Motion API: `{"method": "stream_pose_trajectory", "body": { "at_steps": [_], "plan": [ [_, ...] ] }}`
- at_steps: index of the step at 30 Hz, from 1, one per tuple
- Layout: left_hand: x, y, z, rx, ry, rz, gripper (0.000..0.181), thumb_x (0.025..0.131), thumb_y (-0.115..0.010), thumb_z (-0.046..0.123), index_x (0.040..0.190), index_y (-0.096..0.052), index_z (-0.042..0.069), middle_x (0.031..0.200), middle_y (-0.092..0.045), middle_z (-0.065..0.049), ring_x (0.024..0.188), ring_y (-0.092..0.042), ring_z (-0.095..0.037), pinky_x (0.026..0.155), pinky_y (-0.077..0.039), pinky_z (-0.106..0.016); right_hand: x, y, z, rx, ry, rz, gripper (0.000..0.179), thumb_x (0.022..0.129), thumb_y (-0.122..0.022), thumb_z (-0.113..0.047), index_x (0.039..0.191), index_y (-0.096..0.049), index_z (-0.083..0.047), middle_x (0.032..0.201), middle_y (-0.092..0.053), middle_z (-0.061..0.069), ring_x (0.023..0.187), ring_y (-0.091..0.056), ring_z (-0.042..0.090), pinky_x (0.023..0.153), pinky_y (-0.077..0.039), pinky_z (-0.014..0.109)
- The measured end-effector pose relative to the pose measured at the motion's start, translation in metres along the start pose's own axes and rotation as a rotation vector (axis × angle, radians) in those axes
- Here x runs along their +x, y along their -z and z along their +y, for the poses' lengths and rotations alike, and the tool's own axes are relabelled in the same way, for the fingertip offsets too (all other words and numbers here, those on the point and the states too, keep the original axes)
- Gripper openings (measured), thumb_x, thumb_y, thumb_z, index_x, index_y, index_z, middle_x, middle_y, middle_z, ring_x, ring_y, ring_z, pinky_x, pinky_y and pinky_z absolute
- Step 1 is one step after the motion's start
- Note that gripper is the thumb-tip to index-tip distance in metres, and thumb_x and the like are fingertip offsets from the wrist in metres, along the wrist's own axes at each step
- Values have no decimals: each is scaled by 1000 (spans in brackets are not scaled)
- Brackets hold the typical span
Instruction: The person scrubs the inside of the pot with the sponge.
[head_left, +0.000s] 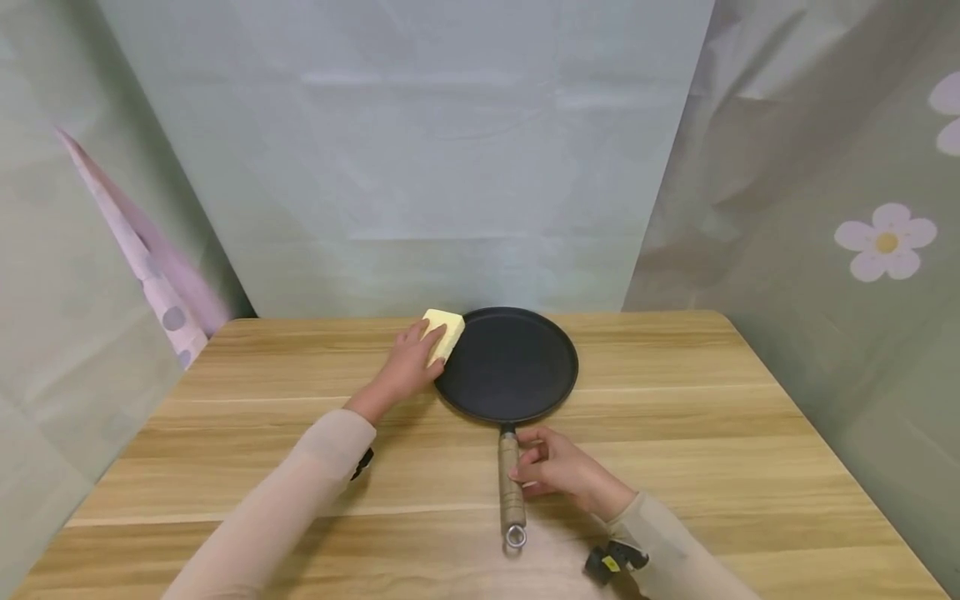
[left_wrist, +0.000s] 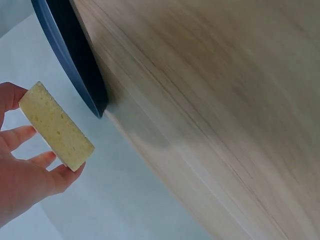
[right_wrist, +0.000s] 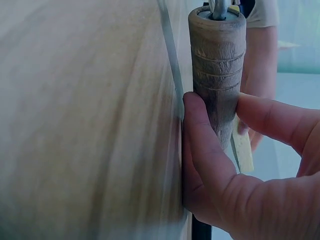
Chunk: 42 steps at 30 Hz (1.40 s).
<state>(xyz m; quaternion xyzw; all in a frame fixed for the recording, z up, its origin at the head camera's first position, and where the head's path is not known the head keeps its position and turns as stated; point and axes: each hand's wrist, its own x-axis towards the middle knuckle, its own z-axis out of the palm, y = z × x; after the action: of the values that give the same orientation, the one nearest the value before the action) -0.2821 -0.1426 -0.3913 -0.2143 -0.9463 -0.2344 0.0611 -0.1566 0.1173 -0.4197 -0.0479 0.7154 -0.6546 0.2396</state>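
Note:
A yellow sponge (head_left: pixel 446 332) is gripped between the fingers and thumb of my left hand (head_left: pixel 408 364), at the left rim of a flat black frying pan (head_left: pixel 510 362). In the left wrist view, the sponge (left_wrist: pixel 56 127) is held along its edges, apart from the pan's dark side (left_wrist: pixel 75 55). My right hand (head_left: pixel 564 471) holds the pan's wooden handle (head_left: pixel 512 492) from the right, its thumb on one side. The right wrist view shows the thumb and fingers on both sides of the handle (right_wrist: pixel 218 60). A metal ring (head_left: pixel 515 536) ends the handle.
The pan lies on a wood-grain table (head_left: pixel 712 450), near its back edge. Pale cloth (head_left: pixel 450 167) hangs behind the table, with a flower-printed sheet (head_left: pixel 795 208) on the right. A black wrist device (head_left: pixel 617 562) is by the right sleeve.

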Motion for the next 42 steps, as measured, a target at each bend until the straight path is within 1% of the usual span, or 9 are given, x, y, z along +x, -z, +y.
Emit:
{"method": "stream_pose_trajectory", "body": {
  "at_steps": [6,10,15,20,24,29,36,42],
  "plan": [
    [6,-9,10,-9,-41,-23,59,94,-59,15,146,-37,0,148,-27,-32,135,-24,-50,109,-19,-61,-1,0,0,6,4,7,57,83,-66,4,129,-35,12,91,-52,12,76,-60,18,71,-56,38],
    [9,-14,17,-19,-61,-49,58,94,-59,15,146,-36,0,148,-27,-32,136,-23,-49,110,-17,-60,0,0,1,11,3,5,57,82,-66,4,129,-35,12,91,-52,12,75,-60,18,70,-56,37],
    [12,-20,23,-34,-75,-83,57,95,-58,15,146,-37,1,149,-26,-31,136,-23,-50,108,-23,-60,0,0,0,20,-7,-2,57,82,-66,4,129,-35,11,92,-52,12,75,-60,18,70,-56,37],
    [14,-27,24,-32,-82,-109,57,96,-58,17,147,-37,3,150,-25,-29,135,-25,-50,106,-28,-58,1,0,-1,22,-9,-8,57,82,-66,3,130,-35,11,92,-52,12,76,-60,19,71,-56,37],
    [15,-32,24,-14,-96,-138,56,95,-57,17,146,-39,2,149,-26,-30,131,-30,-50,105,-30,-57,-1,0,-1,18,-14,-3,57,82,-66,4,130,-35,11,92,-52,12,76,-59,19,71,-56,38],
    [14,-35,25,3,-77,-171,55,95,-58,17,146,-40,4,150,-27,-28,129,-33,-47,103,-34,-56,-1,-1,0,16,-8,-1,58,81,-65,4,130,-35,12,92,-52,12,76,-59,19,71,-56,38],
    [15,-41,27,40,-100,-182,54,92,-61,14,141,-45,2,146,-32,-29,122,-38,-48,101,-35,-57,-1,-2,-2,10,-8,1,57,82,-65,4,130,-35,12,92,-51,13,77,-59,19,71,-56,37],
    [16,-43,27,81,-92,-212,55,91,-63,16,142,-46,4,146,-34,-26,124,-39,-45,100,-37,-55,-1,-3,-3,19,-7,6,57,81,-65,5,129,-35,12,93,-51,13,76,-59,19,71,-56,36]
  ]
}}
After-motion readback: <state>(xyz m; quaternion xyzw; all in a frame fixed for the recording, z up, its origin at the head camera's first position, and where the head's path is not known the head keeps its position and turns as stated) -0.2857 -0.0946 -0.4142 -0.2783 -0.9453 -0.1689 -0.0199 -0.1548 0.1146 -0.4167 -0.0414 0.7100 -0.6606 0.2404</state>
